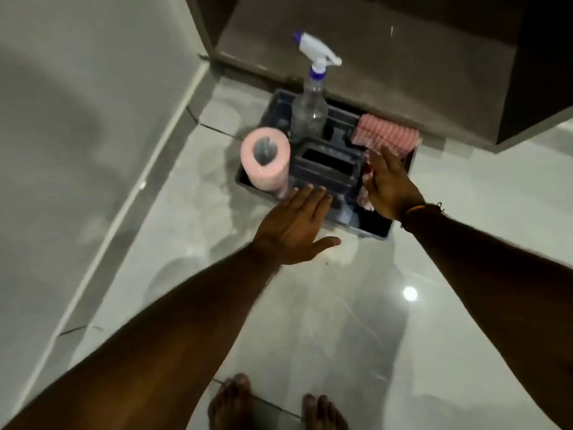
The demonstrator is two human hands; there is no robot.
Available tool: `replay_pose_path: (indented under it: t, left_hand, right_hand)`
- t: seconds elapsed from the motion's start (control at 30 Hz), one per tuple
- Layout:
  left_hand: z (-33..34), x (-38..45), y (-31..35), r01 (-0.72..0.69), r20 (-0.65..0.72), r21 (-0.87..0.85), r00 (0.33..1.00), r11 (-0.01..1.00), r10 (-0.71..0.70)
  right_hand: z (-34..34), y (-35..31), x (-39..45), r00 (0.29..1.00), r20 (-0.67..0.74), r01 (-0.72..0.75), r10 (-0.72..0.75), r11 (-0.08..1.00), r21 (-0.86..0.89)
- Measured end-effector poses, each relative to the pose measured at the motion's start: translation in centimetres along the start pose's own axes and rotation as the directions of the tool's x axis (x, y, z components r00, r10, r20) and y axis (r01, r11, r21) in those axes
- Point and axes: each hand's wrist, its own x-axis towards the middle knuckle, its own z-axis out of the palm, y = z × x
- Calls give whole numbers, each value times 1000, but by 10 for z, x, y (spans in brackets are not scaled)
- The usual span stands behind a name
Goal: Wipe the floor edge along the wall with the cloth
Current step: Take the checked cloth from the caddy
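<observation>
Both hands reaching down over a dark caddy [245, 181] parked on the floor [341, 305], supplies kept together. Right hand [389, 184] spread flat, empty, hovering just short of the striped pink cloth [386, 135] draped on the caddy's far right corner, probably for pickup. Left hand [294, 231] spread too, empty, perhaps steadying. Wall edge [148, 193] at left. Blur hides the caddy's contents under the right palm.
</observation>
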Motion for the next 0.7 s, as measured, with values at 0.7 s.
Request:
replay_pose_path:
  t: [0.7]
  left_hand:
    - [43,-12,-10,180,16,-200,984,963,-180]
  right_hand:
    - [3,-10,-6,950,-207,-154,233,928,340]
